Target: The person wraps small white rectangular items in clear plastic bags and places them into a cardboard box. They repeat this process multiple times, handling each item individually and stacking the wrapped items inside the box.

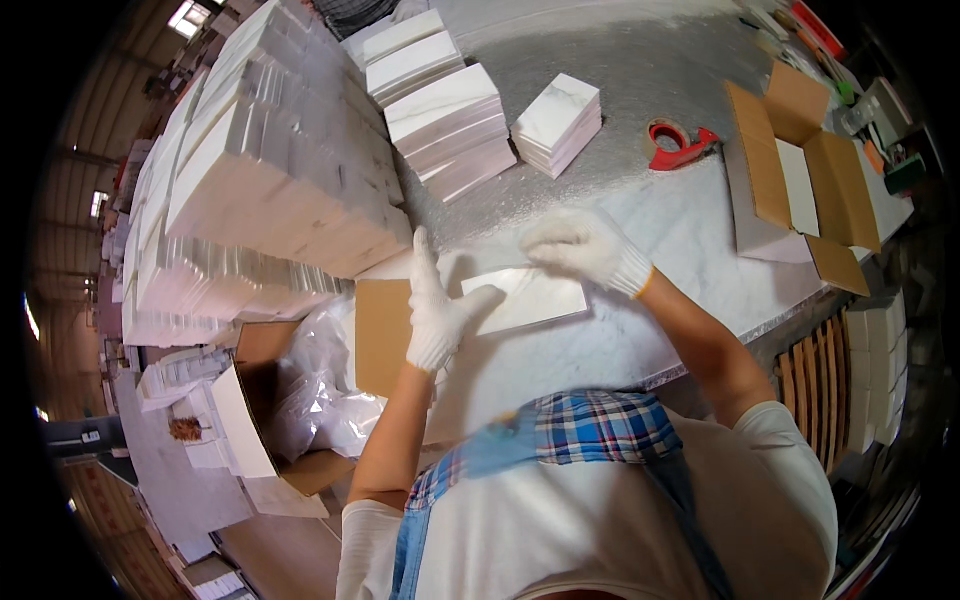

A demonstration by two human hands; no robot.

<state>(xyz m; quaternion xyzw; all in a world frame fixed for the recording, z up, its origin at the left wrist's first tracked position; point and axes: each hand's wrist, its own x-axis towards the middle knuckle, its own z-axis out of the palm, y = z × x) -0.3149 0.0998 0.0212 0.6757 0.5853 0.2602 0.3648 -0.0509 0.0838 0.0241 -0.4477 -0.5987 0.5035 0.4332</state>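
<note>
A white marble-look tile lies on the table in front of me. My left hand, in a white knit glove, is open at its left end; the fingers point away from me and the thumb reaches to the tile's edge. Over the tile's far edge is my right hand, also gloved. Its fingers are bent and pressed together, and whatever they may hold is hidden. Beyond the hands stand a short tile stack and a taller one. A brown cardboard flap is beside my left wrist.
A large bank of stacked tiles rises on the left. Nearer is an open carton with clear plastic wrap. At right are a red tape dispenser and an open box. A slatted wooden pallet lies below the table edge.
</note>
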